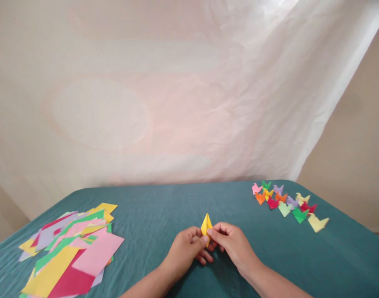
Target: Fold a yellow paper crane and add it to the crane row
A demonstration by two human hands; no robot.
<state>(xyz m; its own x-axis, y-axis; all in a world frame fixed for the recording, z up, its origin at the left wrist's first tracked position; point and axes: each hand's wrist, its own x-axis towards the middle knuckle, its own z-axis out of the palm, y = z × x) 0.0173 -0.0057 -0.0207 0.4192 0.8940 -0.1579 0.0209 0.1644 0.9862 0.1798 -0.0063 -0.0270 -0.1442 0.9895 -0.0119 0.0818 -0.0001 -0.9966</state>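
Note:
A small yellow folded paper [207, 224], shaped like a narrow diamond with a crease down its middle, is held upright just above the cloth, its point facing away from me. My left hand [189, 247] pinches its lower left side between thumb and fingers. From the other side, my right hand [229, 243] grips the lower right edge, thumb on the front face. The two thumbs almost meet over the paper. Its lower part is partly hidden by my fingers.
A loose heap of coloured paper sheets [98, 253] lies on the left of the green-covered table [164, 207]. Several small folded paper birds [299, 215] stand in rows at the right. A pale sheet [177, 103] hangs behind the table's far edge.

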